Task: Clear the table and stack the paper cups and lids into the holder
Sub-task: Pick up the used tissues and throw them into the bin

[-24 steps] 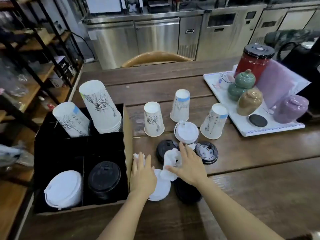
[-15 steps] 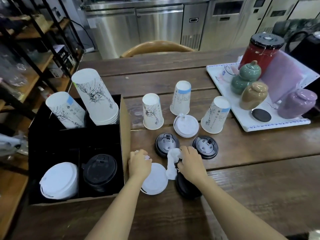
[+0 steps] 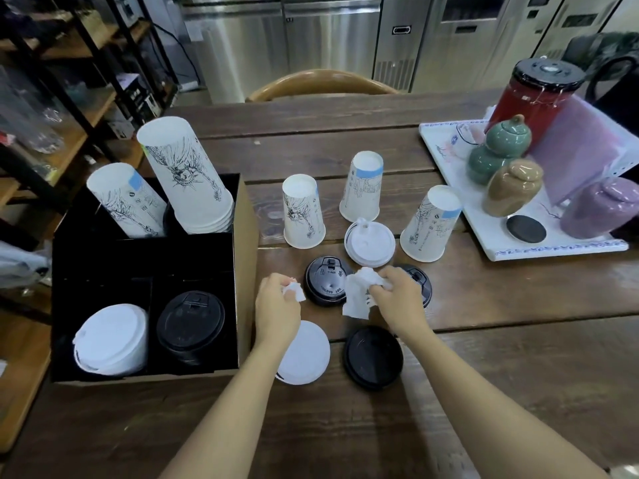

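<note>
Left hand and right hand each pinch crumpled tissue, probably clearing scraps before stacking 5 lids.

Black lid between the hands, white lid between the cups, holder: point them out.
Black lid between the hands [image 3: 326, 279], head view, its top face.
White lid between the cups [image 3: 370, 243], head view, its centre.
Holder [image 3: 246, 257], head view, cardboard right wall.

A dark wooden tabletop carries a cardboard holder at its left edge. Upturned paper cups and lids sit mid-table; a white tray lies by the right edge.
</note>
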Available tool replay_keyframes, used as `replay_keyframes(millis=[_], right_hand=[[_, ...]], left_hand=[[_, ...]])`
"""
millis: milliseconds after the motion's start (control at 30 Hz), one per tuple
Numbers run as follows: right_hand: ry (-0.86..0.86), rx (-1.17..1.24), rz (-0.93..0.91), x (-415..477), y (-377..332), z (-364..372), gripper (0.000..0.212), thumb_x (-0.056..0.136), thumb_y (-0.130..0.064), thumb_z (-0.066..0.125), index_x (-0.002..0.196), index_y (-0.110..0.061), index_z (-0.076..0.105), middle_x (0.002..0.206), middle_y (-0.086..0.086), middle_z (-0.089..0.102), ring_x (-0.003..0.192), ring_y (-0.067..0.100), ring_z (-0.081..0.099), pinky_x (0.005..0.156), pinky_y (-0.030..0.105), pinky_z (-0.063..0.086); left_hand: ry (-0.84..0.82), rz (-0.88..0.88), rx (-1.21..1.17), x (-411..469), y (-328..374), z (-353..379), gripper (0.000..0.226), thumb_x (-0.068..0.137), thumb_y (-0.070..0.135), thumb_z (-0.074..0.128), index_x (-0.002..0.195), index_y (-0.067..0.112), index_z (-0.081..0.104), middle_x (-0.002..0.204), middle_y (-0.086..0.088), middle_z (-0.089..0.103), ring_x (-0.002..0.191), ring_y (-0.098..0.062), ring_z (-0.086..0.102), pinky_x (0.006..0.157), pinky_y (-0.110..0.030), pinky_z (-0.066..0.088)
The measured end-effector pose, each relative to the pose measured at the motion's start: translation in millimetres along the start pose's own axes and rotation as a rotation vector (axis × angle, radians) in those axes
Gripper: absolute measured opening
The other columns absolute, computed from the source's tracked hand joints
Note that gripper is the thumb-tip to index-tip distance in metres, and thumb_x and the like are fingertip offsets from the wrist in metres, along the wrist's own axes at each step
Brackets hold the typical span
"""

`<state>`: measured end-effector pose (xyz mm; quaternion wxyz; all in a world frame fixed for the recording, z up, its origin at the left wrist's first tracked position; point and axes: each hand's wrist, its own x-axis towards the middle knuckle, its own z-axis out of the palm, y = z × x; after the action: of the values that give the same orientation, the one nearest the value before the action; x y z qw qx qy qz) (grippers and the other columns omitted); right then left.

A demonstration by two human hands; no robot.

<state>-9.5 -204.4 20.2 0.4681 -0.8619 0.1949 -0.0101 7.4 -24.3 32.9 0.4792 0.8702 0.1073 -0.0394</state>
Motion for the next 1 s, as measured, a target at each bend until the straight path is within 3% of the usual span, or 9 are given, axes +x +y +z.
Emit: replay_keyframes(millis=[133, 233, 300, 367, 467, 533, 667, 767, 1000], right_hand=[[-0.023, 0.172, 0.002, -2.8, -11.5, -5.2, 0.01, 0.08, -0.004, 0.055, 0.073, 0.002, 0.053, 0.071, 0.007, 0.044, 0.065, 0.017, 0.036, 0.055, 0.027, 0.028], [-0.077, 0.33, 0.022, -7.2, -19.3, -4.2, 0.013, 0.075, 0.0, 0.055, 0.065, -0.008, 0.051, 0.065, 0.008, 0.045, 0.063, 0.018, 0.038, 0.057, 0.029, 0.03], [-0.122, 0.408, 0.049, -11.2, -23.7, -4.5, 0.014, 0.074, 0.001, 0.053, 0.067, -0.011, 0.051, 0.065, 0.007, 0.046, 0.064, 0.02, 0.04, 0.055, 0.028, 0.032], [-0.175, 0.472, 0.066, -16.9, -27.4, -6.3, 0.012, 0.072, -0.002, 0.053, 0.075, -0.014, 0.054, 0.072, 0.006, 0.052, 0.066, 0.02, 0.047, 0.053, 0.026, 0.038], [-0.312, 0.695, 0.109, -21.9, -28.2, -9.8, 0.037, 0.065, -0.007, 0.055, 0.094, -0.027, 0.064, 0.092, 0.009, 0.064, 0.077, 0.025, 0.061, 0.066, 0.034, 0.049], [-0.415, 0.79, 0.095, -26.5, -26.5, -9.2, 0.03, 0.074, -0.003, 0.062, 0.099, -0.018, 0.068, 0.088, 0.014, 0.067, 0.072, 0.028, 0.063, 0.067, 0.038, 0.05], [-0.416, 0.78, 0.087, -34.3, -23.4, -4.1, 0.011, 0.08, -0.011, 0.067, 0.085, -0.002, 0.066, 0.082, 0.022, 0.065, 0.068, 0.03, 0.062, 0.061, 0.036, 0.05], [-0.345, 0.8, 0.221, -36.2, -24.3, -2.3, 0.007, 0.082, 0.002, 0.058, 0.078, -0.004, 0.06, 0.079, 0.019, 0.057, 0.067, 0.028, 0.055, 0.057, 0.031, 0.044], [-0.279, 0.73, 0.206, -54.4, -51.0, 3.3, 0.024, 0.078, 0.006, 0.051, 0.062, -0.011, 0.049, 0.056, 0.004, 0.045, 0.052, 0.02, 0.042, 0.05, 0.025, 0.032]], left_hand=[[-0.195, -0.024, -0.181, -13.5, 17.9, 9.2, 0.021, 0.09, 0.006, 0.043, 0.099, 0.022, 0.054, 0.081, -0.004, 0.059, 0.076, -0.018, 0.052, 0.061, -0.024, 0.038], [-0.38, 0.064, -0.18, -24.6, 26.3, 19.8, 0.036, 0.093, 0.006, 0.043, 0.12, 0.026, 0.056, 0.089, 0.002, 0.061, 0.079, -0.013, 0.054, 0.069, -0.024, 0.04], [-0.412, 0.072, -0.204, -32.5, 31.8, 25.0, 0.031, 0.094, 0.006, 0.044, 0.114, 0.023, 0.062, 0.092, 0.005, 0.065, 0.08, -0.011, 0.056, 0.07, -0.024, 0.042], [-0.361, 0.079, -0.202, -38.6, 35.1, 27.0, 0.024, 0.094, 0.006, 0.044, 0.1, 0.015, 0.066, 0.082, 0.002, 0.065, 0.072, -0.014, 0.052, 0.067, -0.026, 0.041], [-0.306, 0.068, -0.182, -45.4, 37.0, 26.6, 0.023, 0.095, 0.008, 0.045, 0.093, 0.01, 0.067, 0.074, -0.001, 0.061, 0.064, -0.014, 0.046, 0.061, -0.025, 0.037], [-0.299, 0.033, -0.196, -48.5, 36.9, 24.9, 0.023, 0.095, 0.009, 0.045, 0.093, 0.01, 0.068, 0.075, -0.001, 0.063, 0.067, -0.014, 0.049, 0.063, -0.024, 0.041], [-0.315, -0.026, -0.298, -55.7, 37.2, 17.3, 0.018, 0.096, 0.01, 0.047, 0.097, 0.008, 0.065, 0.08, -0.004, 0.063, 0.07, -0.014, 0.053, 0.059, -0.016, 0.045], [-0.256, -0.079, -0.356, -60.6, 33.5, 9.3, 0.023, 0.094, 0.004, 0.046, 0.108, 0.011, 0.062, 0.092, -0.006, 0.065, 0.075, -0.016, 0.057, 0.056, -0.011, 0.047], [-0.058, -0.102, -0.392, -74.8, 15.8, -34.4, 0.018, 0.094, 0.01, 0.047, 0.094, 0.015, 0.064, 0.056, -0.001, 0.05, 0.042, -0.007, 0.043, 0.043, -0.012, 0.036]])
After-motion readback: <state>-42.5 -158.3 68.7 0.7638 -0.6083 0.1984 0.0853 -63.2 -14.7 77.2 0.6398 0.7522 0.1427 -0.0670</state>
